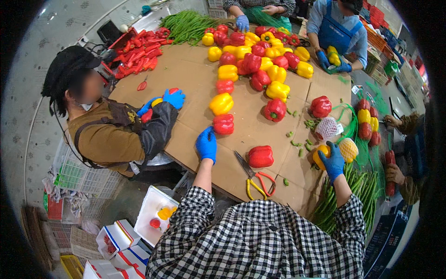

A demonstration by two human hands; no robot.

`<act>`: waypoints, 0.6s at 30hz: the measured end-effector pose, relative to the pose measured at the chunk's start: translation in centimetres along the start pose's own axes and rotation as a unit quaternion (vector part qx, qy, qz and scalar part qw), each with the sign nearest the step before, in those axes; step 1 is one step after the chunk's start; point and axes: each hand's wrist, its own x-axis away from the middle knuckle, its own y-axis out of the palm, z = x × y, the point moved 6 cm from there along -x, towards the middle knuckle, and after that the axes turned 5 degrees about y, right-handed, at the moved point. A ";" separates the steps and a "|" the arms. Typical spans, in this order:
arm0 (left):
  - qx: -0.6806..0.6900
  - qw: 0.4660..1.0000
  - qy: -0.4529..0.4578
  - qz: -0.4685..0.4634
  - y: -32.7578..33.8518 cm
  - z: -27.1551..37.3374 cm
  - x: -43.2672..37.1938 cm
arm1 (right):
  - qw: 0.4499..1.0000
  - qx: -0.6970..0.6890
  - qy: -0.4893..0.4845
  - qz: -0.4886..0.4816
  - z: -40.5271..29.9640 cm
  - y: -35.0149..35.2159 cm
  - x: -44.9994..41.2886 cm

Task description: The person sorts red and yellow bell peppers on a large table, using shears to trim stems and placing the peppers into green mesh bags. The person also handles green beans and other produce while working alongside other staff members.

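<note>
My left hand (206,144), in a blue glove, is at the lower left edge of a red bell pepper (223,124). Its fingers are bunched, and whether they grip the pepper cannot be made out. To the right, my gloved right hand (332,160) is around a yellow bell pepper (321,157). Beside that hand are a yellow pepper in a foam net (348,150) and a red one in a white foam net (325,128). Between my hands lie a single red bell pepper (260,156) and scissors (256,176) with one red and one yellow handle loop.
Loose red and yellow bell peppers (259,62) cover the far part of the cardboard-topped table (188,129). Long green beans (362,195) lie at right, near green netting (352,118). Co-workers stand around; one at left holds peppers (157,102). Polystyrene boxes (148,202) stand below.
</note>
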 end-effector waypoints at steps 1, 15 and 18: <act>-0.008 1.000 -0.004 0.002 -0.1 0.1 0.0 | 1.000 0.006 -0.001 -0.006 -0.2 0.0 -0.1; -0.001 1.000 0.001 -0.012 0.0 0.6 -0.1 | 0.945 0.276 -0.167 0.057 -9.4 -2.3 -0.5; 0.001 1.000 0.000 -0.012 -0.1 1.1 -0.2 | 0.972 0.056 -0.214 -0.077 -14.8 0.9 0.7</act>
